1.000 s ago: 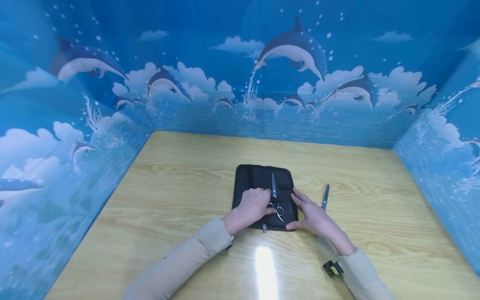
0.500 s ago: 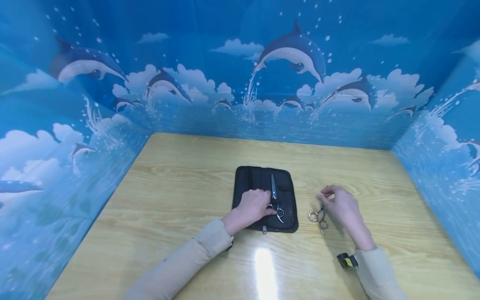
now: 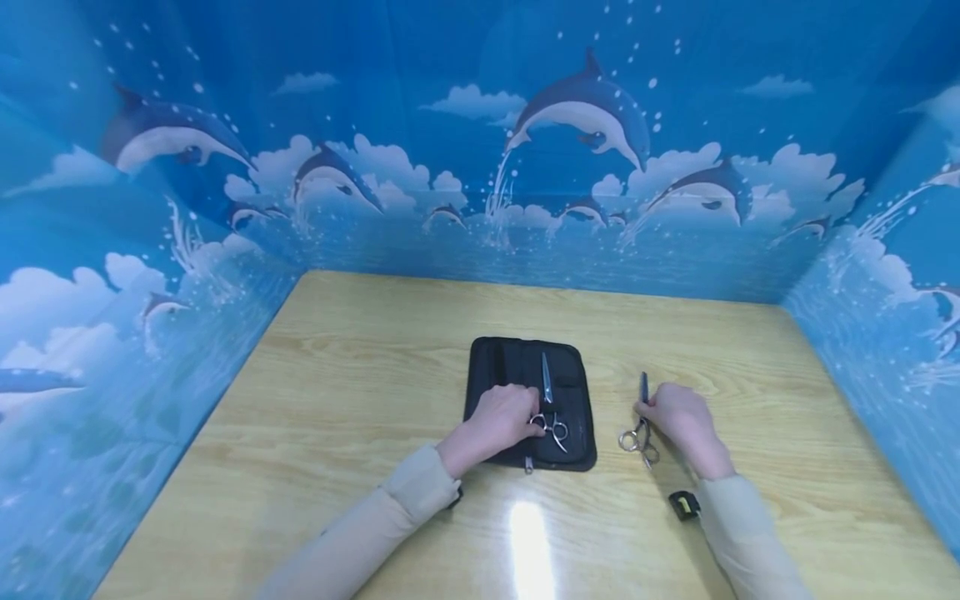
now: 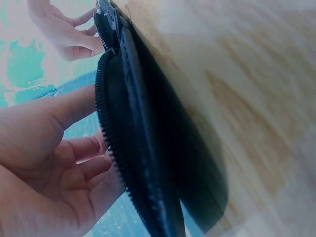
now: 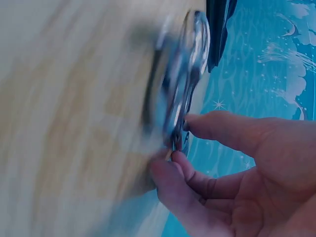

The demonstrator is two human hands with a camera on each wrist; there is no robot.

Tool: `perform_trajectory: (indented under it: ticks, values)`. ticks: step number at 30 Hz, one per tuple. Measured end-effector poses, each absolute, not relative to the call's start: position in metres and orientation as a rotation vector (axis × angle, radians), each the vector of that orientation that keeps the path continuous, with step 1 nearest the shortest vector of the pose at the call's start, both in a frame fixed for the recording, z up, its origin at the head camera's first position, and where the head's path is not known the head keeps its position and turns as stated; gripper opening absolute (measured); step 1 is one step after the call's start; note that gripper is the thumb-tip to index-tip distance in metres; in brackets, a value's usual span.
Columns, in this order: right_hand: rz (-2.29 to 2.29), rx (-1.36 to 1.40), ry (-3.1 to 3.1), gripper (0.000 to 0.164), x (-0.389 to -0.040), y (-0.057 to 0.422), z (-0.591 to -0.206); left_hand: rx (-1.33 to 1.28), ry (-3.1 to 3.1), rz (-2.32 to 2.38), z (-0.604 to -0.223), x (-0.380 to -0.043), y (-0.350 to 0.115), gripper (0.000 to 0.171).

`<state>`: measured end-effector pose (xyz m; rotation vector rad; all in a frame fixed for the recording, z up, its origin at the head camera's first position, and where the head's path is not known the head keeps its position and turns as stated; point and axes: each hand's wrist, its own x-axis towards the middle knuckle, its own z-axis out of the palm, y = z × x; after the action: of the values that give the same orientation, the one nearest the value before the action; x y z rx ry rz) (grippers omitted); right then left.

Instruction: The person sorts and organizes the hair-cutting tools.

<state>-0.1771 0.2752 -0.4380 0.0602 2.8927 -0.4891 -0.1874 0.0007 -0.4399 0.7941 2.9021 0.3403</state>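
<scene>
My left hand (image 3: 504,421) rests on an open black zip case (image 3: 577,437), its thumb tip right by the finger rings of a pair of hairdressing scissors (image 3: 547,379) lying in it, blades pointing away. In the left wrist view, the case's zip edge (image 4: 106,128) hides those fingertips. Right of the case, my right hand (image 3: 681,417) pinches a second pair of scissors (image 3: 643,385) between thumb and fingers near its middle. Its finger rings (image 3: 628,440) point toward me. Close up in the right wrist view, these shiny scissors (image 5: 198,49) are partly blurred, just over the table.
The case lies on a wood-grain table (image 3: 360,375), its zip pull (image 3: 528,465) at the near edge. Blue dolphin-printed sheets (image 3: 420,225) wall the table at the back and both sides. Each wrist wears a small black camera (image 3: 684,505).
My right hand has left the case's right edge, moved right to the loose scissors and now pinches them. My left hand has stayed on the case.
</scene>
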Motion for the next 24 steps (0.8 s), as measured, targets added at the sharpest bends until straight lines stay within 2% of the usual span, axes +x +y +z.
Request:
perform_trajectory:
  ticks: [10,17,24]
  values:
    - [-0.537,0.103,2.852,0.045,-0.180,0.269,-0.440,0.791,2.897,0.376,-0.438,-0.187,0.000,0.027]
    - [-0.619,0.042,2.868,0.023,-0.181,0.277,-0.440,0.797,2.890,0.392,-0.437,-0.186,0.000,0.027]
    - [-0.806,-0.035,2.879,0.033,-0.181,0.284,-0.443,0.779,2.890,0.535,-0.437,-0.189,-0.005,0.024]
